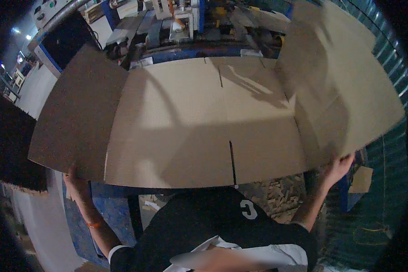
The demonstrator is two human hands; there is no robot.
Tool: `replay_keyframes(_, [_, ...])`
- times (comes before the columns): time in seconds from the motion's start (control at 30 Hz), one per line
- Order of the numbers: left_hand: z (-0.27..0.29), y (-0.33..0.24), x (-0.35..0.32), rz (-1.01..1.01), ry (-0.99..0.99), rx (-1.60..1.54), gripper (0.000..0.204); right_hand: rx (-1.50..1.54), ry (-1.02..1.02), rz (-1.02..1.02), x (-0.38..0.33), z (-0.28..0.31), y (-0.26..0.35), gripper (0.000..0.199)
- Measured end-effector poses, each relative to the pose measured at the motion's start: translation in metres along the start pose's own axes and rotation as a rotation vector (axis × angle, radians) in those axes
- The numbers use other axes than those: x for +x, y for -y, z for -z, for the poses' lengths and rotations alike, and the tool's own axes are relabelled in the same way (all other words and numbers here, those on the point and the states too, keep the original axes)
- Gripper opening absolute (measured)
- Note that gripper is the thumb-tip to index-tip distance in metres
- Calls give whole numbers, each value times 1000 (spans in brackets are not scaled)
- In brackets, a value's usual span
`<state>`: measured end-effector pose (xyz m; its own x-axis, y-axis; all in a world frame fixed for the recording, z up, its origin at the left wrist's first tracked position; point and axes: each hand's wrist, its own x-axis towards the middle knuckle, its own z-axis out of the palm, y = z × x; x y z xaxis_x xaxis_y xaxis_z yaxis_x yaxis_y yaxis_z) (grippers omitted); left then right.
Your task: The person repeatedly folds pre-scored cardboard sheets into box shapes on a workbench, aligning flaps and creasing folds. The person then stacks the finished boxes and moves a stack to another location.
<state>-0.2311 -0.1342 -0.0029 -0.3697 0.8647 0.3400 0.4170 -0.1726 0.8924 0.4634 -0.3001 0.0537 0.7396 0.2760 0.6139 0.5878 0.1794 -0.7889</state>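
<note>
Cardboard sheet [186, 99] — machine [180, 28] behind, scraps [276, 197] below, grn wall [384, 177] on R

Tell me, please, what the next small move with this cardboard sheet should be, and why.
I would probably ease the right panel outward a little with the right hand: it stands raised along its crease from the middle of the cardboard sheet, and that hand holds its near edge, while the left hand holds the left panel.
</note>
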Motion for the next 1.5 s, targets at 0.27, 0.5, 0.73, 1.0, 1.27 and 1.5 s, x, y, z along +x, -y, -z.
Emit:
replay_keyframes(0.27, [-120,-77,-76,-558,722,426,44,-314,1139,723,-99,-51,7,33])
replay_keyframes(0.5, [-147,-89,-61,-756,828,714,50,-351,1311,743,-73,-80,-10,46])
replay_keyframes(0.73, [-187,-78,5,-753,661,560,56,-505,1285,801,-23,-174,-40,73])
replay_keyframes(1.0, [-296,-60,96,-788,463,680,60,-643,1231,529,11,-278,-63,76])
replay_keyframes(1.27, [-207,-13,61,-572,-84,688,86,-794,743,553,18,-154,-80,59])
replay_keyframes(1.5, [-39,62,22,480,-399,1055,86,-1374,435,-330,14,1,-141,80])
